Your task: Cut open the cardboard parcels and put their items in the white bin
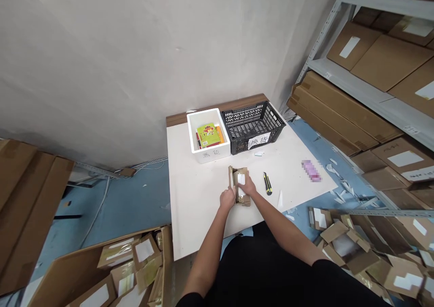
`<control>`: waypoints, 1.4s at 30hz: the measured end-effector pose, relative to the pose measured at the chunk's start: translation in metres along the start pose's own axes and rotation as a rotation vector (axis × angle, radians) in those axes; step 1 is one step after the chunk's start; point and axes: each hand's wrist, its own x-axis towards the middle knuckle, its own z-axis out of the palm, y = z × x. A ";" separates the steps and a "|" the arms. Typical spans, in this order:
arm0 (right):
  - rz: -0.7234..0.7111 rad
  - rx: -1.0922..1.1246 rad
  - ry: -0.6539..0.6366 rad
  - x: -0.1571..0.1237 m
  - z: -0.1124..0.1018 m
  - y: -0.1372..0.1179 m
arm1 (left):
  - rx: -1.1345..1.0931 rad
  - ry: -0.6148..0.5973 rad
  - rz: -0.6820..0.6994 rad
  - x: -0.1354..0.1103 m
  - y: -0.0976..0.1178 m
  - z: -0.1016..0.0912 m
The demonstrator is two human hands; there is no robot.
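Observation:
A small brown cardboard box (242, 199) with a white label is held over the white table (193, 207) between my two hands. The flap on its left side stands partly up, and what lies inside is hidden. My left hand (228, 198) is closed on the left edge of the box. On the other side my right hand (248, 186) grips the right part, with the thumb over the labelled face. A black and yellow utility knife (267, 183) lies on the table to the right of my right hand.
Behind the box stand a white foam box (212, 154) with books (208, 134) and a black plastic crate (241, 143). A pixelated pink item (311, 170) lies at right. Cartons fill the shelf (373, 90); a large carton (77, 262) of parcels stands at lower left.

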 end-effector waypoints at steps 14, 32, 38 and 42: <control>-0.060 0.354 -0.055 -0.021 -0.027 0.007 | -0.156 0.033 -0.092 -0.001 0.003 -0.004; -0.330 -0.268 0.167 -0.040 -0.026 0.042 | -0.235 0.122 0.081 0.002 -0.032 0.023; -0.561 -0.282 0.088 -0.026 -0.017 0.013 | -0.263 0.020 0.121 -0.009 -0.036 0.027; -0.570 -0.395 -0.103 -0.002 -0.001 -0.008 | -0.330 0.054 0.096 -0.023 -0.034 0.033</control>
